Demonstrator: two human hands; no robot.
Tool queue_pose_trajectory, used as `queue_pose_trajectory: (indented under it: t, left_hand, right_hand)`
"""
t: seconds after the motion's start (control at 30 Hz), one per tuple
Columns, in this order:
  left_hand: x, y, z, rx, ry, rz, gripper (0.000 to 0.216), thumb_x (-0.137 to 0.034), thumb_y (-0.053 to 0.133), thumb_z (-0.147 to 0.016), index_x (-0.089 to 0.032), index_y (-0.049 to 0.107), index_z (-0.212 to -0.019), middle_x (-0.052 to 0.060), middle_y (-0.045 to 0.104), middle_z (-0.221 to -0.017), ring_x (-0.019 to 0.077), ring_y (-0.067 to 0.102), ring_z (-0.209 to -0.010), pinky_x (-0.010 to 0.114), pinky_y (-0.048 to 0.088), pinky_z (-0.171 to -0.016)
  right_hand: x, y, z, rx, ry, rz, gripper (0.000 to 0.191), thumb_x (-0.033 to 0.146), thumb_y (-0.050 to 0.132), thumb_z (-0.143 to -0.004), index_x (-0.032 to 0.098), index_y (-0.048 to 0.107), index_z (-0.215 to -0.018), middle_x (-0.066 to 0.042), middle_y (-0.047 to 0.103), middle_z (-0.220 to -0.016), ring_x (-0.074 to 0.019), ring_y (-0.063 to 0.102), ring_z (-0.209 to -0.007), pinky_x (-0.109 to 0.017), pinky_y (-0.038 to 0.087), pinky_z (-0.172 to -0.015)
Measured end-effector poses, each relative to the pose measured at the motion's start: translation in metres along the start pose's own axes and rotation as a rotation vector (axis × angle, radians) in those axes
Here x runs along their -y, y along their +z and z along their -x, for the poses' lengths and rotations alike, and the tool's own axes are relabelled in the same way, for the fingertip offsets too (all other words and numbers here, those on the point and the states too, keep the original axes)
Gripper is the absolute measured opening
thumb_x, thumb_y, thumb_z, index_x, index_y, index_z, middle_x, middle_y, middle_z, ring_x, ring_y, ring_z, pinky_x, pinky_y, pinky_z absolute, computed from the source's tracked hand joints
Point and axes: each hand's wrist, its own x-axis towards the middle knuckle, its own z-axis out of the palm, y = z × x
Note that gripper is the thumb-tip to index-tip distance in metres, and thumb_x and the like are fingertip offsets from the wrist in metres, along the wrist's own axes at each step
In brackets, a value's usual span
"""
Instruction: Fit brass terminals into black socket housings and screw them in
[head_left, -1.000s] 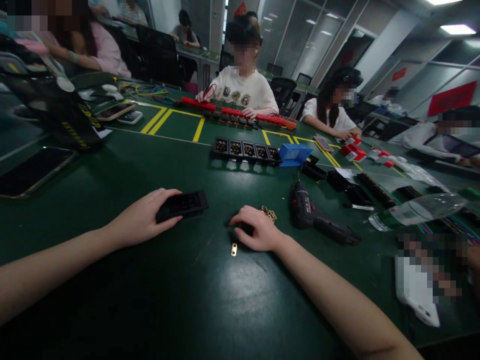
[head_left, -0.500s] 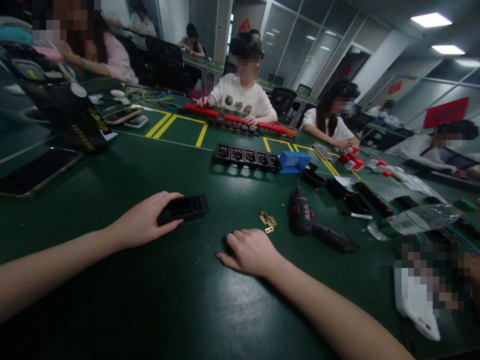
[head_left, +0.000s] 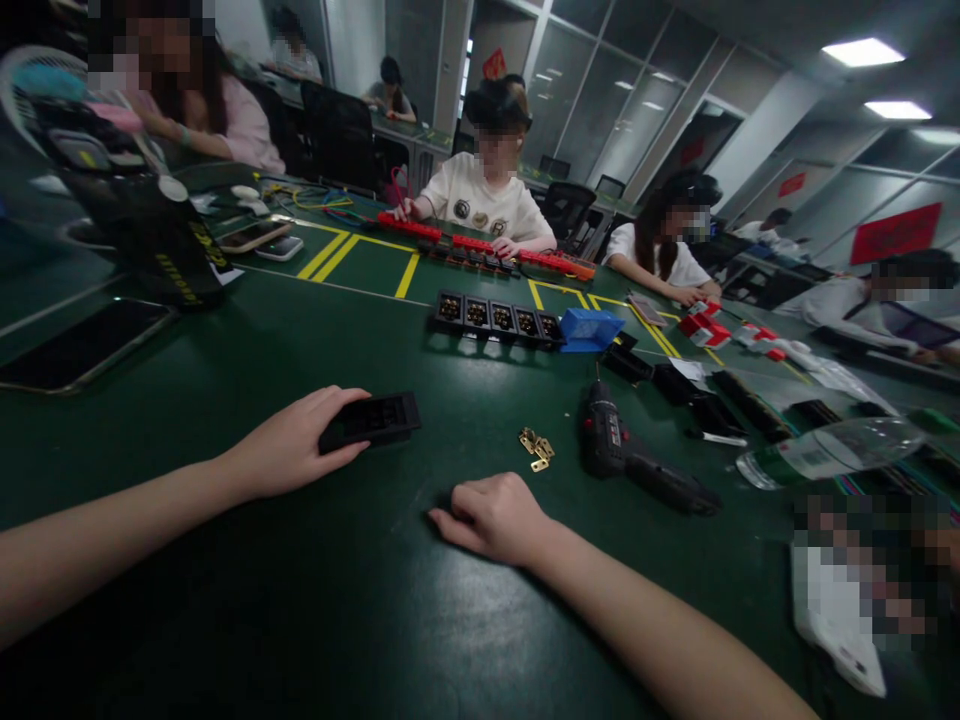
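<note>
My left hand is closed around one end of a black rectangular plastic case, thumb on its near side and fingers over the far side. The case lies on the green table, its recessed, compartmented face upward. Resting on the table to the right, my right hand has its fingers curled under; whether anything is in them is hidden. Just beyond that hand is a small pile of brass-coloured metal plates with holes. A black cordless drill lies to the right of the pile, bit pointing away.
A row of black bins holding small brass parts stands ahead, beside a blue bin. A plastic bottle and a white object lie at right. At left are a phone and a black bag. Co-workers sit opposite.
My right hand has drawn slightly nearer to me and left, away from the brass plates. My left hand still holds the black case in about the same place.
</note>
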Motion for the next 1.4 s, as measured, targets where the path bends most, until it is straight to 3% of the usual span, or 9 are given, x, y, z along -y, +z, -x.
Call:
queue_pose_trajectory:
  t: [0.2, 0.27, 0.37, 0.47, 0.53, 0.63, 0.7, 1.1, 1.4]
  left_hand:
    - [0.001, 0.0, 0.001, -0.008, 0.006, 0.0, 0.061, -0.059, 0.056, -0.089, -0.023, 0.046, -0.138, 0.011, 0.061, -0.125, 0.0303, 0.062, -0.11, 0.044, 0.053, -0.093]
    - [0.001, 0.0, 0.001, -0.013, 0.015, 0.0, 0.06, -0.058, 0.056, -0.09, -0.023, 0.047, -0.137, 0.011, 0.062, -0.124, 0.0296, 0.063, -0.11, 0.043, 0.053, -0.093]
    - [0.0, -0.001, 0.001, -0.015, 0.017, 0.005, 0.058, -0.056, 0.057, -0.09, -0.023, 0.048, -0.137, 0.011, 0.062, -0.124, 0.0289, 0.063, -0.11, 0.042, 0.054, -0.093]
    - [-0.001, -0.002, 0.002, -0.012, 0.014, 0.002, 0.058, -0.056, 0.056, -0.091, -0.023, 0.047, -0.138, 0.011, 0.061, -0.125, 0.0286, 0.062, -0.111, 0.042, 0.053, -0.093]
    - [-0.001, -0.002, 0.002, -0.012, 0.018, -0.002, 0.058, -0.056, 0.056, -0.091, -0.023, 0.047, -0.138, 0.011, 0.06, -0.126, 0.0289, 0.062, -0.112, 0.043, 0.053, -0.094]
    - [-0.002, -0.002, 0.002, -0.014, 0.024, -0.004, 0.059, -0.056, 0.056, -0.09, -0.023, 0.047, -0.137, 0.011, 0.06, -0.125, 0.0294, 0.061, -0.112, 0.044, 0.052, -0.095]
    - [-0.002, -0.002, 0.002, -0.009, 0.023, 0.0, 0.058, -0.057, 0.056, -0.091, -0.023, 0.047, -0.137, 0.011, 0.06, -0.126, 0.0294, 0.061, -0.112, 0.044, 0.052, -0.095]
    - [0.003, 0.002, 0.001, -0.032, 0.034, 0.025, 0.06, -0.058, 0.057, -0.089, -0.023, 0.049, -0.138, 0.012, 0.061, -0.126, 0.0301, 0.062, -0.111, 0.044, 0.052, -0.094]
    - [0.004, 0.003, 0.001, -0.03, 0.022, 0.01, 0.061, -0.059, 0.057, -0.089, -0.024, 0.048, -0.138, 0.011, 0.061, -0.126, 0.0295, 0.062, -0.113, 0.042, 0.052, -0.095]
  right_hand:
    - [0.004, -0.006, -0.011, -0.063, 0.526, -1.264, 0.048, 0.069, 0.052, -0.09, 0.025, 0.039, -0.077, 0.014, 0.035, -0.042, -0.0055, 0.021, -0.032, -0.018, 0.016, -0.036]
    - [0.003, -0.009, -0.014, -0.011, 0.569, -1.477, 0.045, 0.066, 0.059, -0.087, 0.025, 0.042, -0.082, 0.015, 0.031, -0.045, -0.0044, 0.014, -0.033, -0.017, 0.01, -0.034]
    - [-0.004, -0.01, -0.016, -0.035, 0.581, -1.642, 0.03, 0.041, 0.07, -0.084, 0.023, 0.047, -0.087, 0.013, 0.039, -0.056, -0.0033, 0.021, -0.038, -0.014, 0.01, -0.034]
    - [-0.013, -0.006, -0.017, -0.145, 0.568, -1.715, 0.03, 0.013, 0.067, -0.07, 0.02, 0.055, -0.095, 0.006, 0.059, -0.074, -0.0052, 0.049, -0.051, -0.014, 0.036, -0.043]
    - [-0.016, -0.003, -0.018, -0.179, 0.555, -1.72, 0.039, 0.007, 0.062, -0.067, 0.018, 0.059, -0.104, -0.002, 0.069, -0.093, -0.0112, 0.066, -0.075, -0.023, 0.053, -0.065]
    - [-0.017, -0.002, -0.019, -0.136, 0.526, -1.74, 0.047, 0.008, 0.057, -0.069, 0.015, 0.06, -0.116, -0.01, 0.071, -0.115, -0.0199, 0.068, -0.107, -0.038, 0.052, -0.098]
    - [-0.017, -0.004, -0.02, -0.115, 0.534, -1.77, 0.049, 0.011, 0.056, -0.073, 0.013, 0.059, -0.121, -0.012, 0.071, -0.119, -0.0219, 0.067, -0.114, -0.042, 0.046, -0.107]
    - [-0.016, 0.0, -0.018, -0.095, 0.506, -1.712, 0.051, 0.016, 0.074, -0.079, 0.011, 0.058, -0.126, -0.016, 0.07, -0.123, -0.0232, 0.067, -0.117, -0.043, 0.045, -0.11]
    - [-0.014, -0.001, -0.018, -0.046, 0.522, -1.652, 0.043, 0.027, 0.081, -0.081, 0.011, 0.065, -0.118, -0.012, 0.075, -0.113, -0.0167, 0.073, -0.1, -0.03, 0.054, -0.095]
